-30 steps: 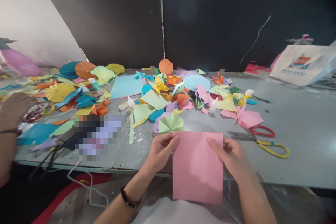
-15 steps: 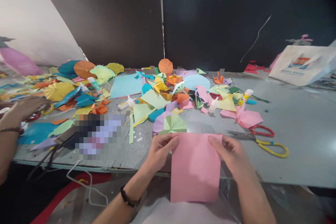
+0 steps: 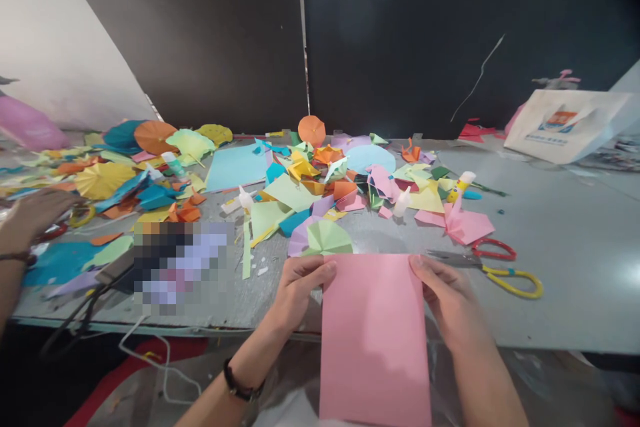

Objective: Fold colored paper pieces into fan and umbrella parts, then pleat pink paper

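Note:
A plain pink sheet of paper [image 3: 374, 340] hangs upright in front of me at the table's near edge. My left hand [image 3: 303, 287] pinches its upper left corner between thumb and fingers. At the upper right corner my right hand [image 3: 445, 290] grips the same sheet, thumb on the near face. Just behind the sheet's top edge lies a pleated green and purple paper disc [image 3: 327, 239]. Scissors with red and yellow handles [image 3: 510, 280] rest on the table beyond my right hand, their blades partly hidden by it.
Folded paper pieces and scraps cover the middle and left of the grey table [image 3: 575, 233]. Glue bottles [image 3: 401, 203] stand among them. A white paper bag [image 3: 565, 127] sits at the back right. At far left is another person's hand [image 3: 37, 217], near a blurred-out object [image 3: 185, 267].
The pink sheet now shows larger and reaches lower. My right hand has shifted slightly right along its top corner. The view has moved a little, and the other person's hand has moved left.

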The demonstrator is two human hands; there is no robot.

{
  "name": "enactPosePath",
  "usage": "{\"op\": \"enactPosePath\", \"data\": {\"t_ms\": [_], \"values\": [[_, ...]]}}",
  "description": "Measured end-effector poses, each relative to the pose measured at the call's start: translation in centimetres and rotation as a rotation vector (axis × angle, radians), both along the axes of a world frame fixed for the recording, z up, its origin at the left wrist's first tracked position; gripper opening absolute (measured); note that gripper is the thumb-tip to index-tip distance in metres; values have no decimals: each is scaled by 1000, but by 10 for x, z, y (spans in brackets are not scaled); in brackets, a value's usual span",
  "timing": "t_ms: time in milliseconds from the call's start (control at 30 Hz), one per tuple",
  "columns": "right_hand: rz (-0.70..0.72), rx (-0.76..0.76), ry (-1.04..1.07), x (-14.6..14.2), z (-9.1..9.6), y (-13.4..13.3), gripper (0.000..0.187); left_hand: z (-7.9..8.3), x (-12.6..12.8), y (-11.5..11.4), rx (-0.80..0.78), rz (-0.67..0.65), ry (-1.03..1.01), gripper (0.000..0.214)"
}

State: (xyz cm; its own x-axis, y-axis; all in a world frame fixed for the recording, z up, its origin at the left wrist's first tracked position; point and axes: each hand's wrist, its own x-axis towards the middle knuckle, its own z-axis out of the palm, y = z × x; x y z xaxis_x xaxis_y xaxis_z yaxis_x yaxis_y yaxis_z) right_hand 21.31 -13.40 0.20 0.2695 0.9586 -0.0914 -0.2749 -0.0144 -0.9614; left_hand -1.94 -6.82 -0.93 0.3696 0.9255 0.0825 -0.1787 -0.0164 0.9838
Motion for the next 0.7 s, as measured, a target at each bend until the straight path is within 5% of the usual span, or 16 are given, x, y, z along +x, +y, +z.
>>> {"op": "enactPosePath", "data": {"t_ms": [333, 500, 700], "values": [[-88, 62, -93, 34, 10, -3, 42, 34, 32, 6, 111, -68, 9, 47], [-129, 71, -282, 33, 9, -7, 47, 28, 34, 19, 147, -57, 18, 49], [-17, 26, -469, 20, 11, -7, 53, 21, 22, 27, 147, 28, 21, 45]]}}
